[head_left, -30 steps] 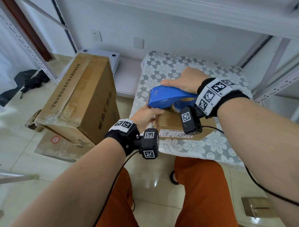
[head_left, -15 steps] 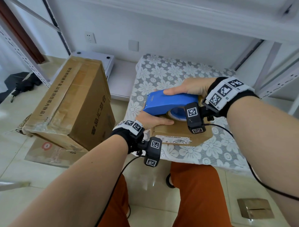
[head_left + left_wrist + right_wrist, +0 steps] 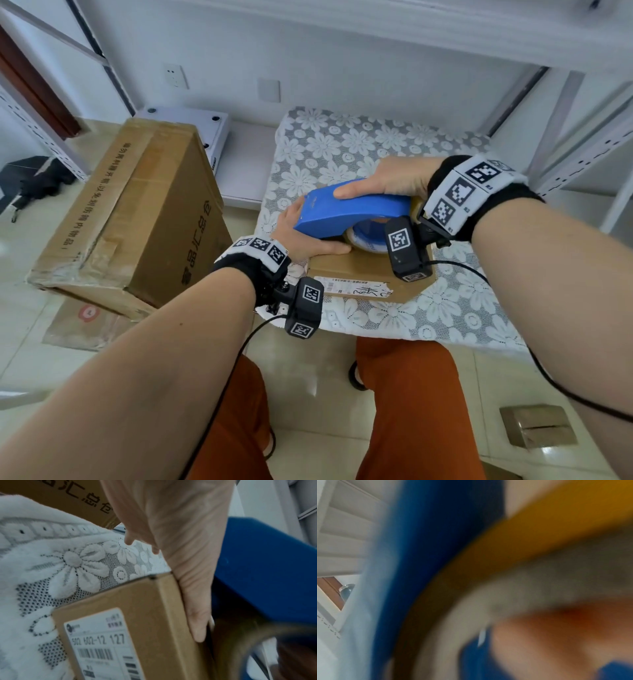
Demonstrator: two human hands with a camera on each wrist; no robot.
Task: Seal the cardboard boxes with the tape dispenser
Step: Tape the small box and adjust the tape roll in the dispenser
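Contents by count. Cardboard boxes: three, namely one small box (image 3: 363, 270) on the lace-covered counter (image 3: 359, 144), one large box (image 3: 137, 219) tilted on the floor, and one small box (image 3: 537, 430) on the floor at lower right. Blue tape dispenser (image 3: 352, 210): one. Hands: two, left (image 3: 305, 236) and right (image 3: 397, 176).

Table (image 3: 479, 329) under white floral lace cloth (image 3: 346, 150); small cardboard box (image 3: 363, 270) flat on cloth near front edge. Tiled floor (image 3: 315, 377): big carton (image 3: 144, 219) tilted, leaning over flattened cardboard (image 3: 78, 322); small box (image 3: 537, 430) at right; black item (image 3: 34, 178) far left.
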